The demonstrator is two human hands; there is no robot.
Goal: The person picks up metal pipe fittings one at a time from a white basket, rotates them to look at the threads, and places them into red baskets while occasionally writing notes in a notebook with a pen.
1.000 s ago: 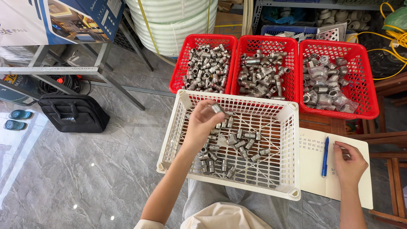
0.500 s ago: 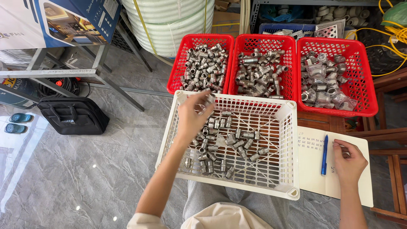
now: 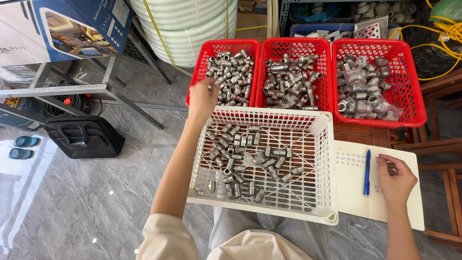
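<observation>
My left hand [image 3: 204, 97] reaches over the near rim of the left red basket [image 3: 198, 79], its fingers pinched on a small metal fitting [image 3: 214, 82]. That basket holds several grey metal fittings [image 3: 231, 72]. In front of me stands a white slotted basket [image 3: 315, 192] with several loose metal fittings [image 3: 243, 154] spread over its bottom. My right hand [image 3: 395, 179] rests with curled fingers on an open notebook [image 3: 350, 185] to the right of the white basket. A blue pen [image 3: 367, 171] lies on the page just left of that hand.
Two more red baskets of metal fittings, a middle one [image 3: 293, 44] and a right one [image 3: 417, 103], stand behind the white basket. A white hose coil [image 3: 185, 24] is at the back. A black bag [image 3: 83, 136] and a metal rack leg [image 3: 130, 103] are on the tiled floor to the left.
My left hand has risen from the white basket with a fitting and moved away from me to the left red basket. My right hand stays on the notebook.
</observation>
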